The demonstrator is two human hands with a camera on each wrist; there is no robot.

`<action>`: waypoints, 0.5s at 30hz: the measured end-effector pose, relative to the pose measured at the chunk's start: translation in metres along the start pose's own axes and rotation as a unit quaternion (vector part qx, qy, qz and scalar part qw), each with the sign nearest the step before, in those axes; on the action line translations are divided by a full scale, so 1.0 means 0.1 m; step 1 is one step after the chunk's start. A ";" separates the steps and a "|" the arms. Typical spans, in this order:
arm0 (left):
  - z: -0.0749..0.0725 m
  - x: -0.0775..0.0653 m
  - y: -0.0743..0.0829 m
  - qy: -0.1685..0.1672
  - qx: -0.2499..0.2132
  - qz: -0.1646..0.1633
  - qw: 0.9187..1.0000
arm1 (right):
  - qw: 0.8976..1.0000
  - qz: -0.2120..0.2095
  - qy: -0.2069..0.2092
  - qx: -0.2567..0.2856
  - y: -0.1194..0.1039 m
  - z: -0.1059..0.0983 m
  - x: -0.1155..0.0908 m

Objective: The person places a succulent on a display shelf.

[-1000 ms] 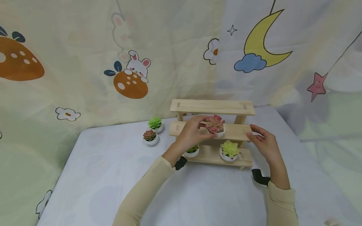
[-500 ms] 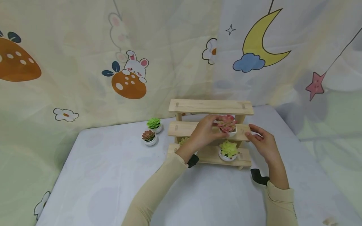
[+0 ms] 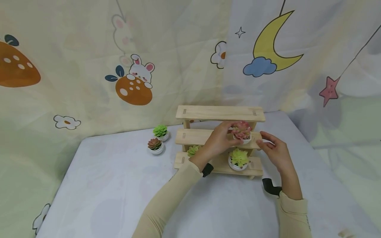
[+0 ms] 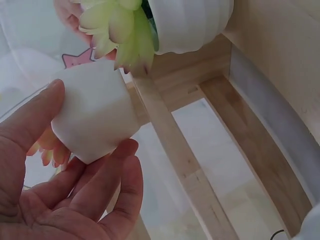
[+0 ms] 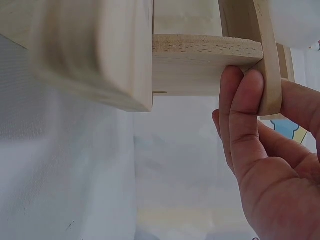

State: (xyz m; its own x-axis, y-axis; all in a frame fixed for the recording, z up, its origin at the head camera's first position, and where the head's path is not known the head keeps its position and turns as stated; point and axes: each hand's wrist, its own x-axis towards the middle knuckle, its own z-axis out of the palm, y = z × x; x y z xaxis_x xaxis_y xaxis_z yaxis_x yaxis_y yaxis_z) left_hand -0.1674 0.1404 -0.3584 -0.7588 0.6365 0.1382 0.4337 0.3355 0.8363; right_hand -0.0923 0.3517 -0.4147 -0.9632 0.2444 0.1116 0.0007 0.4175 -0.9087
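Observation:
My left hand [image 3: 218, 142] pinches a small potted succulent [image 3: 241, 130] with pinkish-red leaves, at the right part of the middle tier of a three-tier wooden plant stand [image 3: 193, 136]. Its white angular pot [image 4: 95, 110] sits between thumb and fingers in the left wrist view. My right hand [image 3: 276, 150] grips the right end of that same tier. In the right wrist view, its fingers [image 5: 245, 115] press the board's underside, with the thumb on the other side. Below, a yellow-green succulent [image 3: 239, 158] in a round white pot stands on the lowest tier.
Another green succulent [image 3: 193, 150] on the lowest tier is partly hidden by my left forearm. Left of the stand, a bright green succulent [image 3: 160, 130] and a brownish-red succulent [image 3: 155, 144] stand on the white-covered table [image 3: 119, 185]. A patterned cloth [image 3: 184, 66] hangs behind.
My left hand has carried the pink succulent to the right along the middle tier, mostly in the first half second. My right hand keeps its grip on the board's end.

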 end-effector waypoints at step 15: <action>0.02 0.01 -0.03 -0.009 0.053 -0.021 0.998 | 1.000 0.002 0.002 -0.010 -0.01 0.01 0.00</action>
State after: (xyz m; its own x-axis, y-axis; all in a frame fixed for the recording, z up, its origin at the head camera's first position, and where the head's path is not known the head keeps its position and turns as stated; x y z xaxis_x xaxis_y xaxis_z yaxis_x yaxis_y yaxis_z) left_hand -0.1687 0.1413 -0.3616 -0.7693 0.6319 0.0945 0.4516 0.4331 0.7800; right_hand -0.0924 0.3506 -0.4144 -0.9619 0.2500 0.1107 0.0090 0.4335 -0.9011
